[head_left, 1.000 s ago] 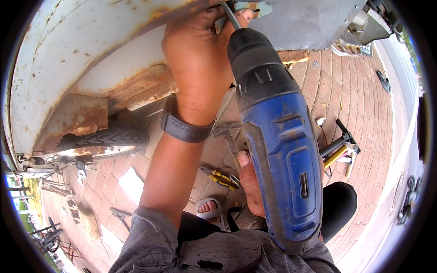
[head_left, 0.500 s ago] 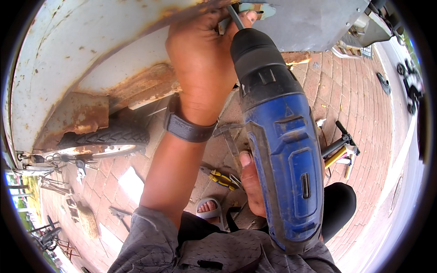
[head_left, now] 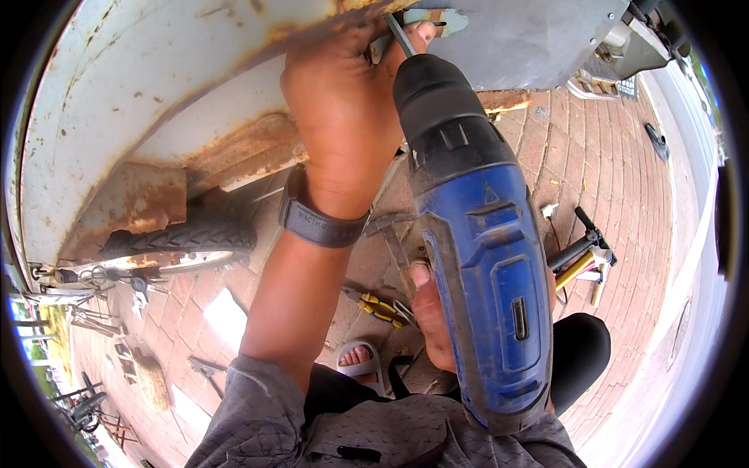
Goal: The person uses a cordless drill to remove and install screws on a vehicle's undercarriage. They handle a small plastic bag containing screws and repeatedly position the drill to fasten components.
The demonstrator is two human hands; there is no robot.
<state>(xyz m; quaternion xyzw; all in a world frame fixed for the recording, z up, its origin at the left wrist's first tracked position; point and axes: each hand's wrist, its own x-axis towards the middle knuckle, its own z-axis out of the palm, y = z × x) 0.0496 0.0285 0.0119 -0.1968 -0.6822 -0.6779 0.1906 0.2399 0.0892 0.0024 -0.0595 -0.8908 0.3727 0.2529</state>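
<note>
My right hand (head_left: 431,316) grips the blue and black drill (head_left: 488,281), whose body hides most of that hand. The drill points up at the rusty lower edge of a pale grey panel (head_left: 156,62), with a metal bit (head_left: 400,35) in its chuck. My left hand (head_left: 343,109), a dark band on its wrist, is curled beside the bit at that edge; what its fingertips hold is hidden. A grey metal sheet (head_left: 530,43) and a pale blue-green patch (head_left: 452,22) adjoin them.
On the brick pavement (head_left: 608,156) lie yellow-handled pliers (head_left: 378,310), a hammer (head_left: 394,234) and several tools (head_left: 585,265) at right. A tyre (head_left: 187,238) sits under the rusty body at left. My sandalled foot (head_left: 357,359) is below; a road runs along the right.
The drill and my left hand have shifted very slightly right and down. A vehicle visible on the road at the right earlier is out of view now.
</note>
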